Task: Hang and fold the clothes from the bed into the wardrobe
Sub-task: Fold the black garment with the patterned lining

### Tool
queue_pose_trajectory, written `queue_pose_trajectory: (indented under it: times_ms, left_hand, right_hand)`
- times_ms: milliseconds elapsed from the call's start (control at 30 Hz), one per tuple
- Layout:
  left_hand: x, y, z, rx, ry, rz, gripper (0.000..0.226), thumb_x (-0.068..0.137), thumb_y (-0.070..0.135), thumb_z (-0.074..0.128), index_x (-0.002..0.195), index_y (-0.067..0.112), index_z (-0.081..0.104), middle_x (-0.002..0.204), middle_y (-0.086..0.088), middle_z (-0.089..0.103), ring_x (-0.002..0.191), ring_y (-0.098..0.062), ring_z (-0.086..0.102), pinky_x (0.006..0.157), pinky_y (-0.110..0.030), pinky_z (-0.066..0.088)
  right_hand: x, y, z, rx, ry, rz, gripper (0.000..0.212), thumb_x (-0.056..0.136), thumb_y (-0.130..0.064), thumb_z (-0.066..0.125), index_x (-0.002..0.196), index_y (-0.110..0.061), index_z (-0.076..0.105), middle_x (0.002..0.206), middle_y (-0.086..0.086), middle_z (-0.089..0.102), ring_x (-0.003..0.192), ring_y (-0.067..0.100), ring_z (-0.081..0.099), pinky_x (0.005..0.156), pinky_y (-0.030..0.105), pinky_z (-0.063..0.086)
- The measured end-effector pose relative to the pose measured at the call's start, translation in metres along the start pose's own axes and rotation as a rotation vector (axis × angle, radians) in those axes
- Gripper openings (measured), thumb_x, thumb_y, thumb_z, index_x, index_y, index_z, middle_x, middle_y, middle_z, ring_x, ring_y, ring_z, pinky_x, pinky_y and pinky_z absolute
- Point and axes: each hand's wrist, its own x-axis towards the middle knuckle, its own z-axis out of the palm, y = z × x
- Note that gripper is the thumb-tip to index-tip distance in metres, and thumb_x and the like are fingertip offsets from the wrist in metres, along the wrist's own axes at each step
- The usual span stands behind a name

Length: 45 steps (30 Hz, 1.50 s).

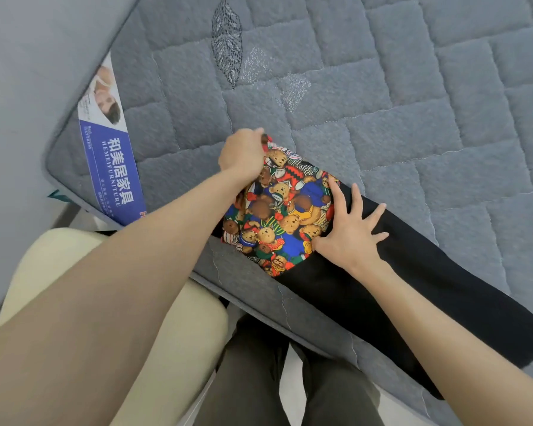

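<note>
— Where was the clothing?

— On the bed. A long black cloth garment [382, 290] with a bright teddy-bear print panel [277, 210] at one end lay flat across the near corner of the grey quilted mattress [413, 87]. The black part ran off toward the lower right, close to the mattress edge.

— And the hands?

— The left hand [243, 153] was at the far corner of the printed panel. Its grip was clenched on the cloth there, knuckles up, with the fabric bunched slightly under the fist. The right hand [350, 233] lay where the print met the black cloth. Its grip was released, with the fingers spread wide and the palm pressing flat on the fabric.

— Anything else in view?

— A blue and white label [111, 158] with white Chinese characters was stuck on the mattress near its left corner. Below the bed's edge I could see the person's dark olive trousers [290, 379]. A pale cream cushion [179, 348] sat to their left, partly hidden behind the left forearm.
</note>
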Motion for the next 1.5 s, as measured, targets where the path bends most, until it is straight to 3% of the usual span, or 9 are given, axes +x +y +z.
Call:
queue_pose_trajectory:
  times_ms: [133,300,400,567,767,933,1167,1367,1500]
  left_hand:
    - [0.016,0.004,-0.008,-0.483,-0.048,-0.418,0.04,0.101,0.028,0.042,0.125,-0.002,0.052,0.122,-0.007,0.058,0.118,-0.028,0.053,0.095,-0.03,0.04]
    - [-0.036,-0.003,-0.001,0.017,0.357,0.182,0.033,0.098,0.019,0.042,0.129,0.014,0.05,0.137,-0.004,0.047,0.128,-0.022,0.041,0.105,-0.037,0.03]
    - [-0.093,-0.003,0.03,0.167,0.327,0.507,0.043,0.096,0.014,0.042,0.139,0.015,0.043,0.148,-0.002,0.038,0.141,-0.023,0.028,0.118,-0.044,0.015]
    - [-0.152,-0.036,0.095,0.441,0.064,0.452,0.06,0.1,0.037,0.035,0.153,0.027,0.008,0.161,-0.006,-0.003,0.147,-0.032,-0.008,0.116,-0.047,-0.009]
    - [-0.155,-0.049,0.107,0.334,0.128,0.376,0.056,0.101,0.039,0.031,0.153,0.027,0.013,0.161,-0.009,0.0,0.148,-0.027,-0.001,0.119,-0.04,-0.002]
    - [-0.211,-0.034,0.125,-0.197,0.322,-0.001,0.08,0.092,0.036,0.058,0.151,0.008,0.012,0.156,-0.025,-0.002,0.146,-0.036,0.002,0.116,-0.045,0.009]
    - [-0.257,0.006,0.163,-1.132,0.128,-0.677,0.09,0.078,0.052,0.07,0.147,0.021,0.021,0.136,0.006,0.041,0.116,-0.008,0.043,0.086,-0.014,0.036]
    - [-0.259,0.0,0.15,-1.45,-0.065,-0.84,0.09,0.066,0.063,0.075,0.139,0.018,0.047,0.133,0.001,0.057,0.119,-0.018,0.054,0.104,-0.036,0.043]
    - [-0.264,0.004,0.108,-1.446,-0.06,-0.735,0.093,0.063,0.061,0.077,0.139,0.017,0.047,0.134,0.0,0.057,0.122,-0.02,0.053,0.108,-0.041,0.039]
  right_hand:
    - [0.009,0.006,-0.008,-0.044,-0.007,0.011,0.098,0.076,-0.047,0.068,0.145,-0.054,-0.001,0.16,-0.006,0.001,0.141,0.049,-0.013,0.101,0.078,-0.001]
    - [0.004,0.024,-0.016,-0.108,0.068,-0.08,0.085,0.084,-0.049,0.057,0.147,-0.052,-0.001,0.161,-0.002,0.004,0.146,0.038,-0.003,0.109,0.068,-0.001]
    - [-0.009,0.04,-0.013,-0.171,0.156,-0.249,0.073,0.094,-0.041,0.047,0.15,-0.045,0.0,0.162,-0.002,-0.003,0.148,0.029,-0.008,0.114,0.064,0.003]
    - [-0.018,0.081,0.003,-0.461,0.035,-0.245,0.061,0.094,-0.064,0.016,0.141,-0.054,-0.021,0.156,-0.012,-0.027,0.144,0.024,-0.025,0.107,0.07,-0.001]
    - [-0.011,0.117,-0.011,-0.399,-0.067,-0.061,0.066,0.086,-0.076,0.015,0.139,-0.058,-0.021,0.158,-0.009,-0.023,0.145,0.037,-0.013,0.11,0.067,-0.003]
    - [-0.009,0.108,-0.032,-0.276,0.142,-0.242,0.072,0.092,-0.058,0.045,0.151,-0.034,0.013,0.14,0.014,0.038,0.124,0.038,0.04,0.102,0.052,0.034]
    - [0.013,0.086,-0.054,0.025,-0.1,-0.138,0.058,0.086,-0.061,0.055,0.116,-0.013,0.044,0.109,0.003,0.058,0.104,0.026,0.058,0.091,0.045,0.047]
    - [-0.002,0.089,-0.068,0.135,-0.171,-0.101,0.051,0.081,-0.066,0.057,0.092,-0.017,0.065,0.096,0.002,0.07,0.097,0.026,0.065,0.102,0.051,0.041]
    - [-0.034,0.085,-0.098,0.378,-0.127,-0.168,0.031,0.085,-0.054,0.062,0.087,-0.024,0.068,0.092,-0.003,0.073,0.089,0.017,0.069,0.089,0.04,0.055]
